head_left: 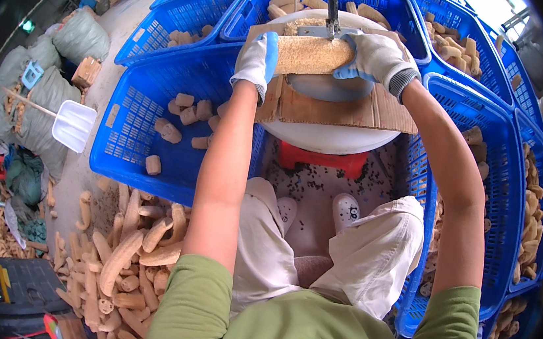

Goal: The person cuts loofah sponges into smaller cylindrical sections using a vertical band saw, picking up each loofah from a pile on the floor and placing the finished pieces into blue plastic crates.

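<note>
A thick tan loofah (306, 55) lies crosswise in front of me, held at its two ends. My left hand (254, 62), in a white and blue work glove, is closed round its left end. My right hand (377, 60), gloved the same way, grips the right end. Just behind the loofah stands a narrow dark upright metal arm (333, 7); its lower end is partly hidden by the loofah. Beneath are a grey metal plate (333, 90) and a sheet of brown cardboard (291, 109) on a round white stand (334, 140).
A blue basket (114, 120) at left holds short loofah pieces (168, 130). Another blue basket (504, 194) stands by my right arm. More baskets ring the stand. Whole loofahs (122, 260) pile at lower left. A red base (322, 160) sits under the stand, near my feet.
</note>
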